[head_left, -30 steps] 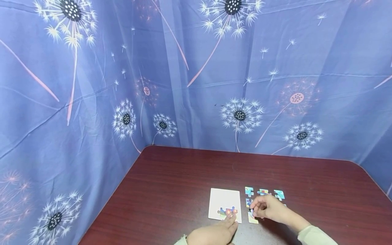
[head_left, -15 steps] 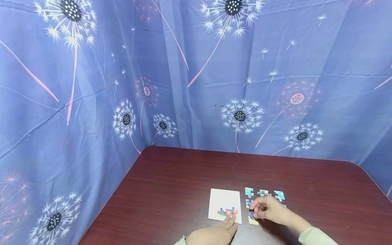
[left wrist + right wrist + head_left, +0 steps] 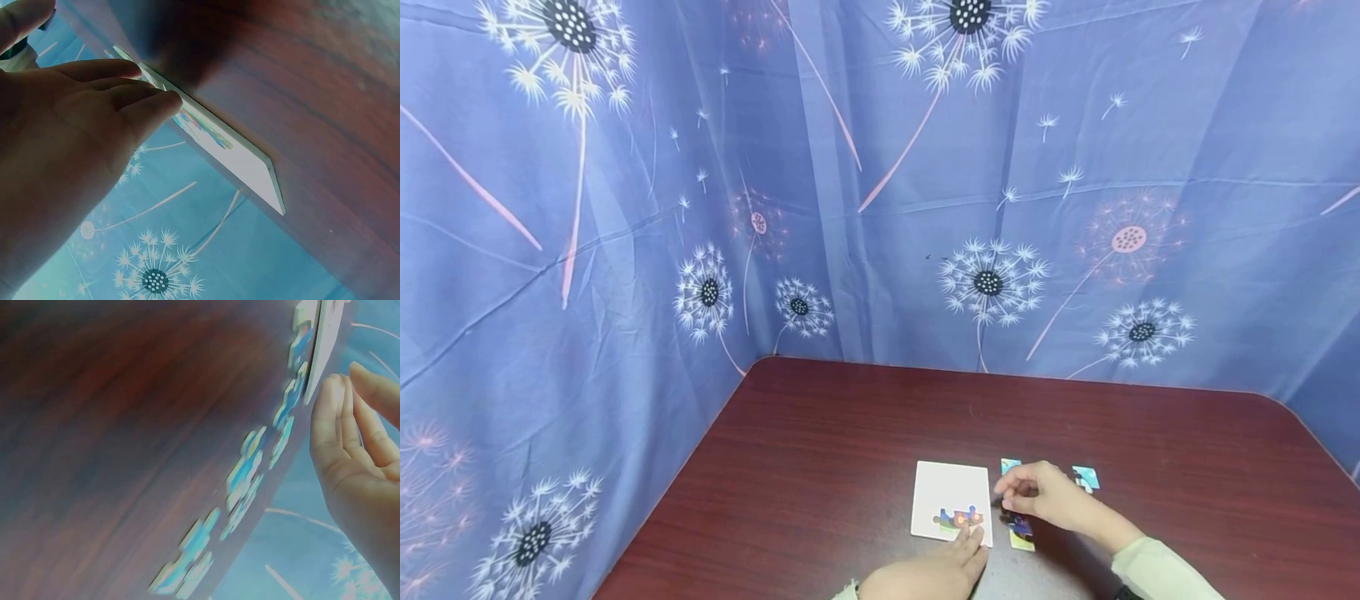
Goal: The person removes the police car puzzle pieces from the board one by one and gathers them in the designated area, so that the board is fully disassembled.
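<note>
My left hand (image 3: 925, 571) lies with fingers extended, fingertips resting on the near edge of a white square puzzle board (image 3: 947, 483). A few joined jigsaw pieces (image 3: 958, 518), with red and blue print, sit along the board's lower side. In the left wrist view the fingers reach onto the board (image 3: 244, 162). My right hand (image 3: 1048, 497) hovers over loose pieces right of the board, partly covering them. No piece shows between its thumb and fingers in the right wrist view, where the hand (image 3: 362, 456) is above the table. A blue-and-yellow jigsaw piece (image 3: 1021, 533) lies below it.
More loose pieces lie on the dark wooden table (image 3: 820, 450), including one at the back left (image 3: 1011, 467) and one at the back right (image 3: 1086, 477). A blue dandelion-print curtain (image 3: 880, 275) hangs behind and left of the table.
My right hand has risen from the front blue-and-yellow jigsaw piece and shifted slightly left and away from me. My left hand stays nearly still on the board.
</note>
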`<state>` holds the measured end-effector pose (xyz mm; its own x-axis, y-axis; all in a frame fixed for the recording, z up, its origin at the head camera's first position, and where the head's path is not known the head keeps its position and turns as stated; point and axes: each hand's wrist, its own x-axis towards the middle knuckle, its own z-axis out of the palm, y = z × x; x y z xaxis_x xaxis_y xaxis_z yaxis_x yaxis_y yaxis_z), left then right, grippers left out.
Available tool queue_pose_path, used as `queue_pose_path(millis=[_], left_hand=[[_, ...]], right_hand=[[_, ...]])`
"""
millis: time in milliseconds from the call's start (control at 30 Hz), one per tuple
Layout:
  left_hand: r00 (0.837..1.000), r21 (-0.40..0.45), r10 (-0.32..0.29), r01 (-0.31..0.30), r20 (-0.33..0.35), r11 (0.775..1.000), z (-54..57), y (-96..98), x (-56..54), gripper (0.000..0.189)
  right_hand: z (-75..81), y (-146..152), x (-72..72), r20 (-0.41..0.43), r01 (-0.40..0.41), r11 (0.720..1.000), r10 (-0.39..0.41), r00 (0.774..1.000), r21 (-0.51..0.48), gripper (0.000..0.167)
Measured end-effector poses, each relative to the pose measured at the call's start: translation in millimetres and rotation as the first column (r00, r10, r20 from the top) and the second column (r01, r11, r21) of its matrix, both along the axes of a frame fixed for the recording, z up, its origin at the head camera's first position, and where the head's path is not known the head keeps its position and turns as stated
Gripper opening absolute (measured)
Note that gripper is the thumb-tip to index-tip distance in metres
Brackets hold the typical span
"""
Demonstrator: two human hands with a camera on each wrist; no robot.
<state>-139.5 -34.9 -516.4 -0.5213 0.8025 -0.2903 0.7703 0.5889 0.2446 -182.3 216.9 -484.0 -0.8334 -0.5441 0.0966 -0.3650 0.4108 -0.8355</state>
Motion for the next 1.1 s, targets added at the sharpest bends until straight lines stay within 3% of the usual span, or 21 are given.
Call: queue_pose_path(millis=[167, 367, 567, 800, 1000, 1100], left_hand=[[0.994, -0.031, -0.075, 0.073, -0.073, 0.997, 0.1, 3.6, 2.2, 0.076], [0.985, -0.039, -0.120, 0.116, -0.125, 0.993, -20.4, 3.4, -6.3, 0.082], [0.993, -0.049, -0.093, 0.090, -0.068, 0.995, -28.9, 5.6, -10.3, 0.086], [0.991, -0.090, -0.089, 0.080, -0.098, 0.993, -28.8, 9.7, -11.0, 0.083], [0.999, -0.105, -0.034, 0.032, -0.014, 0.994, -34.4, 11.5, -13.6, 0.086], [0.999, -0.108, -0.035, 0.034, -0.006, 0.994, -39.0, 11.6, -15.6, 0.087]], right_hand=[[-0.8, -17, -7.8, -0.026, -0.051, 0.999, 0.051, 0.998, -0.010, 0.015], [0.0, -39, -15.0, 0.006, -0.126, 0.992, 0.126, 0.992, -0.029, 0.021], [-1.7, -56, -20.3, 0.029, -0.197, 0.979, 0.198, 0.980, -0.050, 0.022], [-3.5, -64, -21.1, 0.037, -0.233, 0.972, 0.235, 0.971, -0.034, 0.021], [-8.4, -65, -21.8, 0.057, -0.241, 0.970, 0.241, 0.969, -0.009, 0.016], [-12.2, -65, -22.7, 0.076, -0.232, 0.973, 0.231, 0.970, -0.003, 0.014]])
